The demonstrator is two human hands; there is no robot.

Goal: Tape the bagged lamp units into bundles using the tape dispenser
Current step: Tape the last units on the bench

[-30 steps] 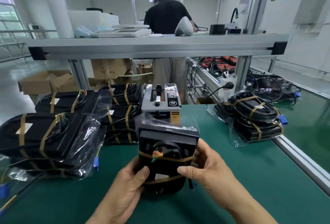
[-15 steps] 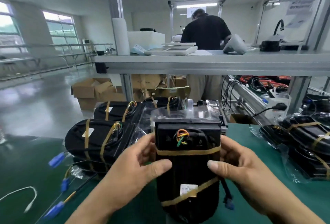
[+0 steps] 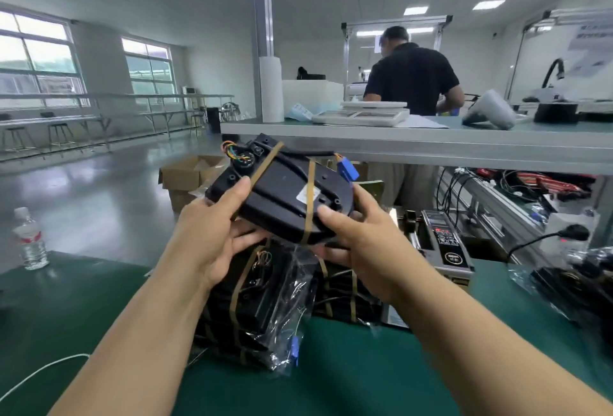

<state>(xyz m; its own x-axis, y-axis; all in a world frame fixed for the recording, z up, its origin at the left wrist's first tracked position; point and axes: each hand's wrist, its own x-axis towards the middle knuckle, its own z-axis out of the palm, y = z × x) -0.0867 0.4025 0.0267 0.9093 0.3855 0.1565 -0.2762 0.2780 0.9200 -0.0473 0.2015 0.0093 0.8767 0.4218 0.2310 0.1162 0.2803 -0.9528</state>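
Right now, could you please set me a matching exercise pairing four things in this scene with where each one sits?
Things:
1. water bottle
2. lamp bundle
3. tape dispenser
4. cardboard box

Places:
A. on the floor beyond the table
B. gripped by the left hand and right hand
C. upright at the table's far left
D. on the table, right of the hands

Pairs: 1-C, 2-B, 3-D, 4-A

One left hand (image 3: 212, 240), one right hand (image 3: 361, 246), one held bundle (image 3: 282, 198), one dispenser (image 3: 444, 245), one bottle (image 3: 30, 240), one white cord (image 3: 39, 372), one person (image 3: 411, 80) behind
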